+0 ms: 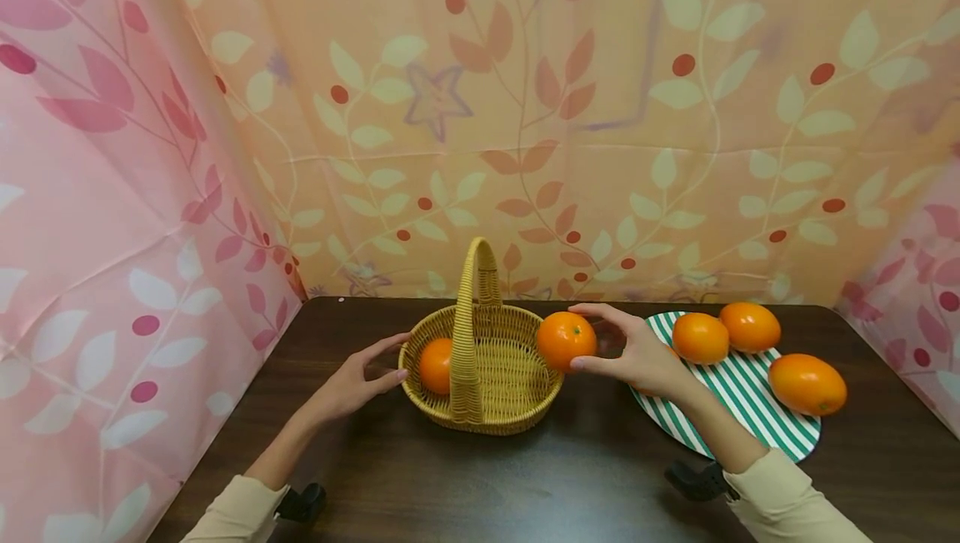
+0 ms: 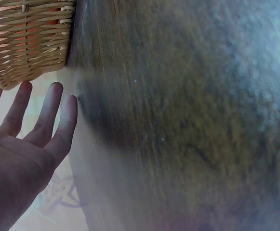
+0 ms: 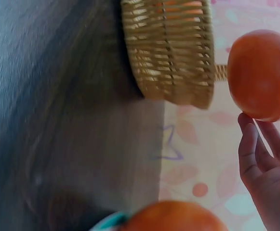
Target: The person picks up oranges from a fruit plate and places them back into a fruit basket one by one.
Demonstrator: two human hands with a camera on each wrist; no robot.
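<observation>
My right hand [image 1: 651, 353] pinches an orange [image 1: 566, 341] between thumb and fingers, above the right rim of a yellow wicker basket [image 1: 517, 368]. In the right wrist view, that orange [image 3: 260, 74] appears higher than the basket's wall [image 3: 171, 53]. Inside the basket's left half lies another orange [image 1: 436, 366], partly hidden by the tall arched handle [image 1: 467, 343]. At the basket's left side is my left hand [image 1: 349, 385], its thumb and fingertips at the rim. The left wrist view shows its fingers [image 2: 44, 115] spread and nearly straight beside the woven wall.
On the right, an oval green-and-white striped mat [image 1: 731, 389] bears two round orange fruits [image 1: 701, 338] [image 1: 750, 327] and a longer orange fruit [image 1: 807, 385]. The dark wooden table [image 1: 480, 485] ends at a patterned curtain [image 1: 525, 151] behind.
</observation>
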